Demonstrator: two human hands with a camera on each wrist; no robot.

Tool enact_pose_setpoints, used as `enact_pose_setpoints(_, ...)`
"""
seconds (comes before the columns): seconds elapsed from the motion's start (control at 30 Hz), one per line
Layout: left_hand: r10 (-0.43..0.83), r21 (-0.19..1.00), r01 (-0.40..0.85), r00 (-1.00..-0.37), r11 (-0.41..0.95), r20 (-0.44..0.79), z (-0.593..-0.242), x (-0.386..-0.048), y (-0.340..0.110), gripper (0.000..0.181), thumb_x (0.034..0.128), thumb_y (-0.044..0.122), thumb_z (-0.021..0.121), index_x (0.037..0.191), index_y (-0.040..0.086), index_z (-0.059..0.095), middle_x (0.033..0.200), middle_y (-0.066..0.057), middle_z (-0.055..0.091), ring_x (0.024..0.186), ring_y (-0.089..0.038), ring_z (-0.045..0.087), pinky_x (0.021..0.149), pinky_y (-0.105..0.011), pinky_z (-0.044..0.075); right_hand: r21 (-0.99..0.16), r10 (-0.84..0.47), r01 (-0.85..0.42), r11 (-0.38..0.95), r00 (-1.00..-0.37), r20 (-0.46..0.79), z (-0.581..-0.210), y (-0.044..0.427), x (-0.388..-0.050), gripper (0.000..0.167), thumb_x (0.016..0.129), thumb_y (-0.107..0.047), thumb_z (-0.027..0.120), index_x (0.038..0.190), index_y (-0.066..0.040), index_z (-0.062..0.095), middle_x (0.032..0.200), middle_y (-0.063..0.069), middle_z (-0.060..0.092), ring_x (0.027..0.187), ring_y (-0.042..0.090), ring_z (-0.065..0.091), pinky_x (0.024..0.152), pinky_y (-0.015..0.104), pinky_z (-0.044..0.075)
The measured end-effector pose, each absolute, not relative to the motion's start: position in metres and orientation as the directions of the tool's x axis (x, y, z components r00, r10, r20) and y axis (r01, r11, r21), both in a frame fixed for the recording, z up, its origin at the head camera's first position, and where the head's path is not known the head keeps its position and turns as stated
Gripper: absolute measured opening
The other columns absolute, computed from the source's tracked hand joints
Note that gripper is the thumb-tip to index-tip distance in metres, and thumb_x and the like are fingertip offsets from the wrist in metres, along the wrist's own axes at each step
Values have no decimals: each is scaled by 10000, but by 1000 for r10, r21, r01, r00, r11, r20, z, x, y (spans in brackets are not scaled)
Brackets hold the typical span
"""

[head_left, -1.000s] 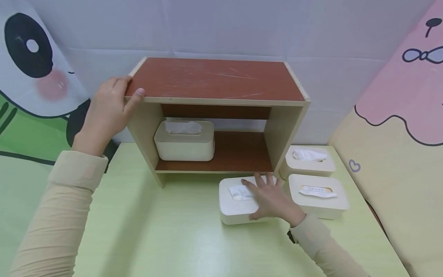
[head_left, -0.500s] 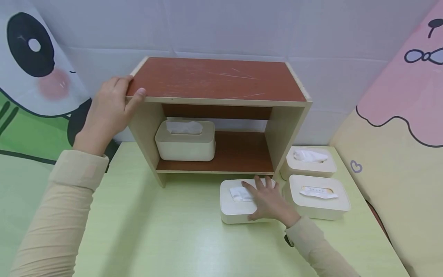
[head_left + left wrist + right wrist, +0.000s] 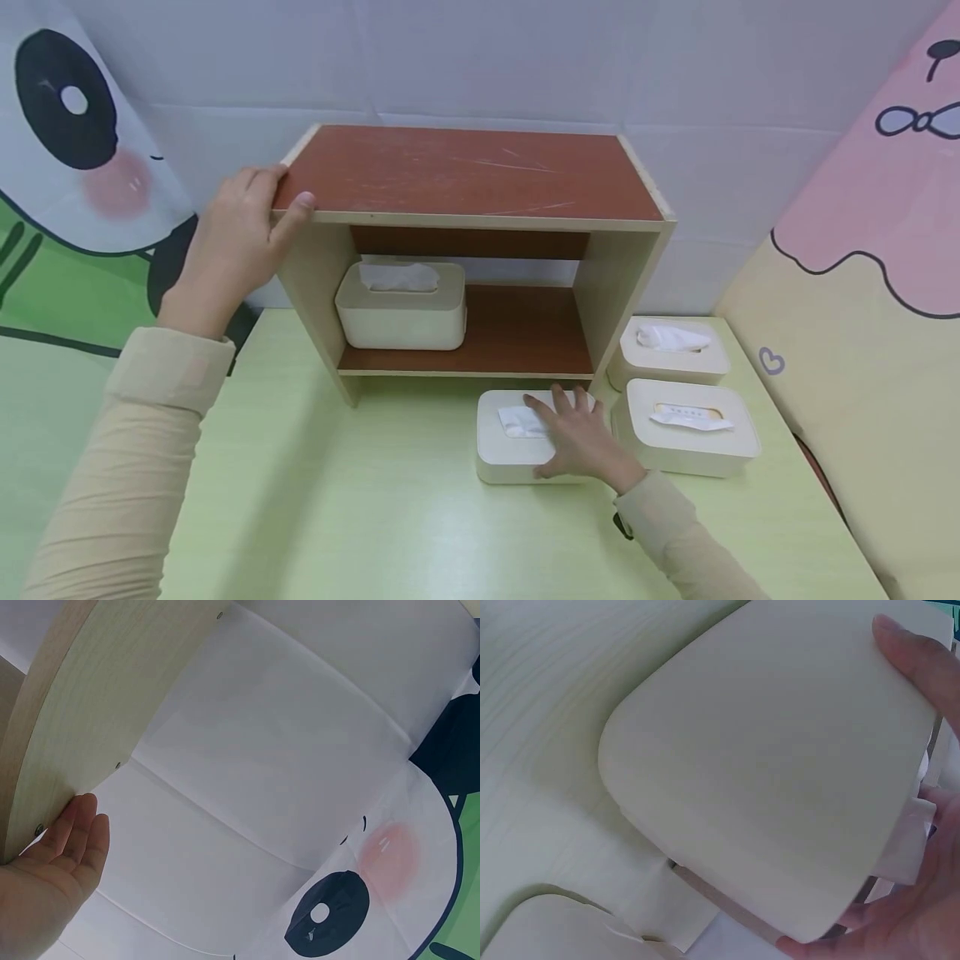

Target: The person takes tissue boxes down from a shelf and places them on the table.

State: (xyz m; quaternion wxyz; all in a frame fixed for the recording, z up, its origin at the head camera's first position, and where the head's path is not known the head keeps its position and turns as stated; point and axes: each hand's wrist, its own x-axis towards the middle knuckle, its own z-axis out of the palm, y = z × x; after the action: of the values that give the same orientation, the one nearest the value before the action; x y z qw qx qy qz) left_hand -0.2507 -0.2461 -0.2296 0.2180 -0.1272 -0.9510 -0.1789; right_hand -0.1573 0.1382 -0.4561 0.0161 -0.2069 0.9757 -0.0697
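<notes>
My left hand (image 3: pixel 228 242) holds the upper left corner of a small wooden shelf (image 3: pixel 465 175) with a reddish-brown top. Its thumb lies at the front edge, while the fingers lie against the outer side panel (image 3: pixel 105 697) in the left wrist view. My right hand (image 3: pixel 588 442) spans a cream tissue box (image 3: pixel 498 454) in front of the shelf, thumb on the near side and fingers across the far side. The right wrist view shows that box (image 3: pixel 765 765) close up, with the thumb on its wall. Another tissue box (image 3: pixel 405 325) stands at the left inside the shelf.
Two more tissue boxes stand right of the shelf: a nearer box (image 3: pixel 697 446) and a farther box (image 3: pixel 663 362). All rests on a pale green table (image 3: pixel 375 508). A white cloth wall (image 3: pixel 480 67) is behind; cartoon-printed panels flank both sides.
My right hand and the tissue box under it have shifted slightly toward me, and the right wrist has swung a little left. My left hand stays on the shelf corner.
</notes>
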Motion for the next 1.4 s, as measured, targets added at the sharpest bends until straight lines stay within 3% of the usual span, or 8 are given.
enact_pose_setpoints(0.77,172,277,336,-858,900,485,-231,-249,-246,682,945,511,324,1392,-5,320,1322,-266,415,1198,-425,373,1016,-554,297,-181,-405,-393,902,-913,-38,-456,140,-159,1094,488,-614,790,1399,-198,349,1408,189,364,1241,537,307,940,680,268)
enact_pose_setpoints(1.1,175,274,346,-849,897,499,-231,-249,-246,674,946,505,332,1385,-8,333,1311,-267,426,1193,-426,381,1019,-547,296,-208,-473,-475,855,-879,63,-434,134,-160,875,677,-590,692,1375,-146,407,1409,136,401,1261,456,354,954,648,301)
enact_pose_setpoints(1.4,174,275,344,-851,898,496,-230,-248,-247,675,947,505,330,1389,-4,326,1322,-267,416,1206,-426,373,1026,-547,290,-137,-515,-538,832,-840,173,-415,127,-167,777,737,-566,648,1352,-140,436,1311,94,498,1158,374,481,932,581,373)
